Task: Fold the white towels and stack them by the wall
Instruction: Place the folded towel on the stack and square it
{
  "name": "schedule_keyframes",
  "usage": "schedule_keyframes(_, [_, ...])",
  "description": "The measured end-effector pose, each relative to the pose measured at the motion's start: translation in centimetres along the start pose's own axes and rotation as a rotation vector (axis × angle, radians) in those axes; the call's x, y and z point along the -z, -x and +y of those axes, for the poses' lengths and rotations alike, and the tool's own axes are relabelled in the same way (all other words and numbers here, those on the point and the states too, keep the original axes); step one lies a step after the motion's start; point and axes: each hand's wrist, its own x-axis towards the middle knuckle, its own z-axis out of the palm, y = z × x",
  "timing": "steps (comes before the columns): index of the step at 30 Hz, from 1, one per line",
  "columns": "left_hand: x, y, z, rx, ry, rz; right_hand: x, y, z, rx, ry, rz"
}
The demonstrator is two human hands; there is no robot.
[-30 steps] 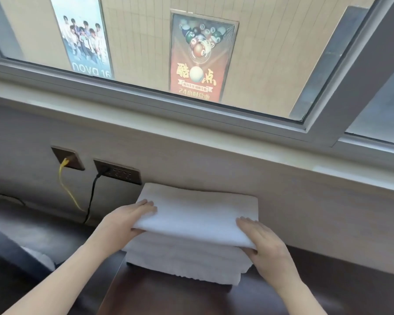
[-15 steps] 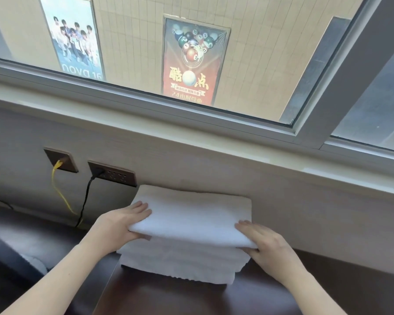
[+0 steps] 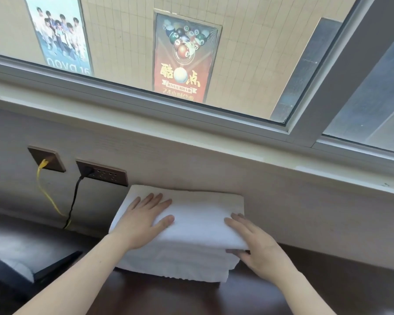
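Note:
A stack of folded white towels [image 3: 198, 223] lies on the dark wooden table [image 3: 168, 296], its far edge against the wall [image 3: 305, 208]. My left hand [image 3: 143, 221] lies flat on the top towel's left half, fingers spread and straight. My right hand [image 3: 257, 246] is at the stack's right front corner. Its fingers rest on the top towel, and the thumb is tucked under that towel's edge, so the hand pinches the corner. The lower towels [image 3: 180, 264] show below as wrinkled layers.
Two wall sockets sit left of the stack, one [image 3: 46, 158] with a yellow cable [image 3: 47, 194], the other [image 3: 101, 172] with a black cable [image 3: 74, 201]. A window sill [image 3: 214, 142] runs above. A dark object with something white on it [image 3: 21, 267] lies at the left.
My left hand has moved from the towel's left edge up onto its top and now lies flat. The top towel has settled onto the stack; the right hand stays at its corner.

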Motion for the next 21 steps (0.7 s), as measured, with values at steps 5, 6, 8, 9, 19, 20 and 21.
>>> schedule_keyframes(5, [0.3,-0.4,1.2,0.016,0.012,0.016,0.5,-0.1,1.4,0.010,0.011,0.279])
schedule_keyframes(6, [0.3,-0.4,1.4,0.016,0.008,0.023,0.8,-0.4,1.4,0.082,0.093,0.352])
schedule_keyframes(8, [0.3,-0.4,1.4,0.016,0.000,0.030,1.7,-1.0,1.3,0.232,0.248,0.500])
schedule_keyframes(9, [0.3,-0.3,1.3,0.016,0.004,0.035,1.9,-1.3,1.3,0.279,0.305,0.551])
schedule_keyframes(19, [0.3,0.5,1.5,-0.001,-0.009,0.034,-0.6,0.0,2.8,0.039,0.295,0.459])
schedule_keyframes(20, [0.4,0.5,1.9,-0.020,-0.007,0.038,0.1,-0.4,2.3,-0.012,0.251,0.516])
schedule_keyframes(21, [0.5,0.3,2.3,-0.046,-0.006,0.038,0.5,-1.0,1.7,-0.073,0.195,0.558])
